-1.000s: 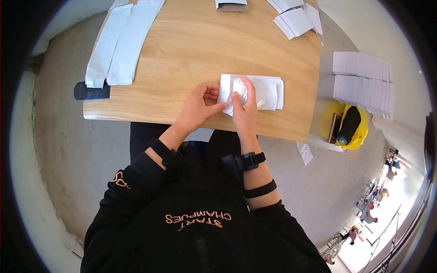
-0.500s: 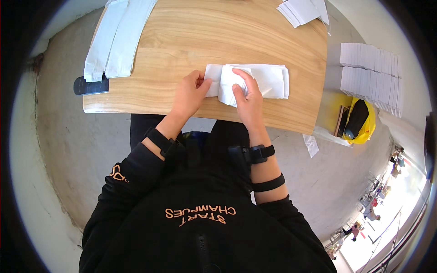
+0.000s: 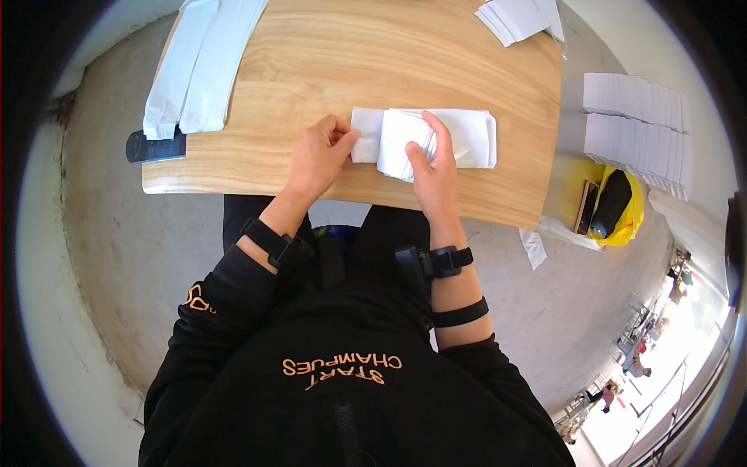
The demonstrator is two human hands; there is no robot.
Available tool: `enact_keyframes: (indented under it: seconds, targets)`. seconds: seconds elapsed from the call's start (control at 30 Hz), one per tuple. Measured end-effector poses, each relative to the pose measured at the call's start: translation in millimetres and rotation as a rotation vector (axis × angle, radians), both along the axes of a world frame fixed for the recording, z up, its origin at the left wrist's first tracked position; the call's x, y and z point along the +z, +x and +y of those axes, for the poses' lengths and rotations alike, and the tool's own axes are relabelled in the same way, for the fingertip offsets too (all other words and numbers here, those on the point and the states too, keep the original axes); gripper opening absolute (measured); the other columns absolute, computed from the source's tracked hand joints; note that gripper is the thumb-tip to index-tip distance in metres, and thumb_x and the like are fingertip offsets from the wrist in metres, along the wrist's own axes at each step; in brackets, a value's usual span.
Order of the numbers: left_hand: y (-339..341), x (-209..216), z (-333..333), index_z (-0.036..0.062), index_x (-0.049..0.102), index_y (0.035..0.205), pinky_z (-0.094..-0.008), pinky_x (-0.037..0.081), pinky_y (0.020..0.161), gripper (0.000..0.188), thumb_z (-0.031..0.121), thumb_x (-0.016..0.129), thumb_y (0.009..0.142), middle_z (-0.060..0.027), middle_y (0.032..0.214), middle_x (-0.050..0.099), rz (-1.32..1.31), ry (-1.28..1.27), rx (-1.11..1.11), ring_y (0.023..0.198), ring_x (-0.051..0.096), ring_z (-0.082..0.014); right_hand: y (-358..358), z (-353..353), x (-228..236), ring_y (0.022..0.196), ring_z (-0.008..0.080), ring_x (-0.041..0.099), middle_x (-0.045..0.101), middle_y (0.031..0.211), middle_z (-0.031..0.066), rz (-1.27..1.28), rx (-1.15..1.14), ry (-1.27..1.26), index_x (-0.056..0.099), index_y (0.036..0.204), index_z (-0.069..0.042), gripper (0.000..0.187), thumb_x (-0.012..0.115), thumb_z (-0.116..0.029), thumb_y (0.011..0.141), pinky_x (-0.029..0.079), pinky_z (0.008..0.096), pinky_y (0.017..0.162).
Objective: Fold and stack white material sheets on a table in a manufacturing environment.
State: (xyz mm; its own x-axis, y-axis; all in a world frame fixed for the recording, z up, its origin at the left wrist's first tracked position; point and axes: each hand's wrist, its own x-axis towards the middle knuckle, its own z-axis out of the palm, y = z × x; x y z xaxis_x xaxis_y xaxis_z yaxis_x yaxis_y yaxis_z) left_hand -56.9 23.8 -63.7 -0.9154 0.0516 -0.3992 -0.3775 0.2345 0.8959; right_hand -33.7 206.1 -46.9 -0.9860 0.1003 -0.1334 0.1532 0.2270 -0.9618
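In front of me on the table lies a flat stack of long white paper pieces (image 3: 473, 140). Over its left part rests a smaller stack of folded white paper (image 3: 397, 144), slightly tilted. My right hand (image 3: 437, 175) grips that folded stack at its right edge, thumb and fingers bent around it. At the left, a single layer of white paper (image 3: 366, 134) sticks out from under the folded stack. My left hand (image 3: 320, 156) has its fingers closed at this layer's left end, thumb against forefinger. Whether the paper is between those fingertips is hard to see.
Long white paper strips (image 3: 206, 66) lie at the table's far left, over a dark flat object (image 3: 156, 146). More white paper (image 3: 513, 19) sits at the far right corner. Beyond the right edge stand stacked white paper bundles (image 3: 634, 132), a yellow bag (image 3: 629, 218) and a phone (image 3: 585, 207).
The folded stack has shifted slightly right with my right hand, whose fingers now lie at its right edge. My left hand has drawn a little to the left.
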Motion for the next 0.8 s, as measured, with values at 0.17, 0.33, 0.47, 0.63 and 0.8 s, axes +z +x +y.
enact_keyframes:
  seconds: [0.17,0.33,0.47,0.63,0.8]
  targets:
    - [-5,0,-5,-0.0009,0.059,0.093,-0.0262,0.046,0.058,0.015,0.013,0.061,0.09,-0.005,0.072,0.061,0.106,-0.102,0.032,0.063,0.057,-0.0114,-4,-1,-5,0.114,0.0166,0.049,0.048,0.13,0.0105,-0.029,-0.105,-0.03,0.038,0.136,-0.002,0.051,0.054,-0.004,0.088,0.042,0.0286,0.094]
    - [2,16,3,-0.0006,0.059,0.099,-0.0261,0.046,0.063,0.017,0.01,0.064,0.087,-0.0066,0.084,0.061,0.412,-0.348,0.14,0.073,0.057,-0.0126,-5,-8,-1,0.116,0.0177,0.048,0.046,0.132,0.0118,-0.051,-0.104,-0.004,0.039,0.136,-0.002,0.051,0.054,-0.004,0.088,0.041,0.0295,0.096]
    - [7,27,10,-0.0001,0.058,0.109,-0.0278,0.049,0.073,0.03,0.009,0.069,0.082,-0.0096,0.099,0.06,0.296,-0.14,-0.068,0.086,0.06,-0.0169,-5,-9,-7,0.121,0.0183,0.044,0.044,0.135,0.0134,0.032,-0.064,0.046,0.039,0.137,-0.002,0.05,0.053,-0.005,0.089,0.036,0.0295,0.101]
    - [10,15,16,0.0008,0.059,0.108,-0.0301,0.051,0.076,0.037,0.014,0.074,0.077,-0.0127,0.102,0.059,0.273,-0.023,-0.129,0.091,0.061,-0.0204,-7,-5,-12,0.123,0.018,0.042,0.044,0.134,0.0133,-0.03,-0.039,-0.172,0.039,0.137,-0.002,0.051,0.053,-0.005,0.088,0.034,0.0297,0.102]
    - [10,20,16,0.0,0.059,0.109,-0.0307,0.051,0.079,0.048,0.021,0.081,0.071,-0.0128,0.105,0.059,0.234,-0.075,-0.166,0.093,0.061,-0.0211,-6,-11,-3,0.119,0.0185,0.046,0.047,0.131,0.0133,-0.024,-0.001,-0.053,0.039,0.136,-0.002,0.056,0.061,-0.009,0.085,0.039,0.032,0.099]
